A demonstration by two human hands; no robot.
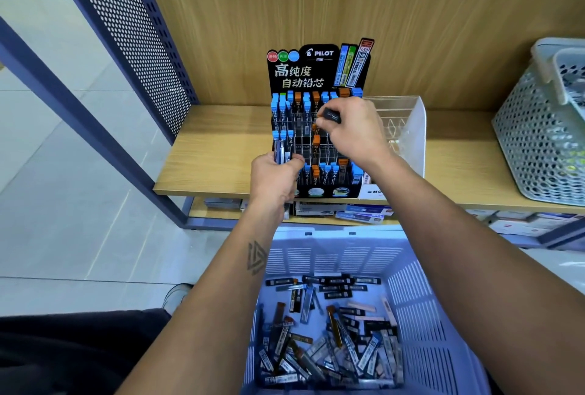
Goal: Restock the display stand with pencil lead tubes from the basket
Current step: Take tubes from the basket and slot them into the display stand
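Right hand: the right hand (pixel 354 128) is pinching one short black pencil lead tube (pixel 329 116) between fingertips and thumb, hovering over the upper middle rows of the black Pilot cardboard display stand (pixel 316 72).
Left hand: the left hand (pixel 277 179) is clutching a small bundle of blue-capped lead tubes (pixel 280 151) right at the stand's lower left corner.
Tube axis: the pinched tube is lying roughly sideways, tilted a bit, while the slots are taking tubes upright, so I'm guessing it needs turning cap-up before going in.
Nearest hand: the right one is sitting directly over the gaps in the middle rows; the left is lower and off to the side.
Room: lots of vacant slots mid-stand, with orange and blue caps crowding round them. A clear acrylic organiser (pixel 402 122) is standing just right of the stand, so elbow space that side looks tight.
Supply: the pale blue slatted plastic basket (pixel 421 299) is sitting below the wooden shelf (pixel 215 157), holding plenty of loose tubes.
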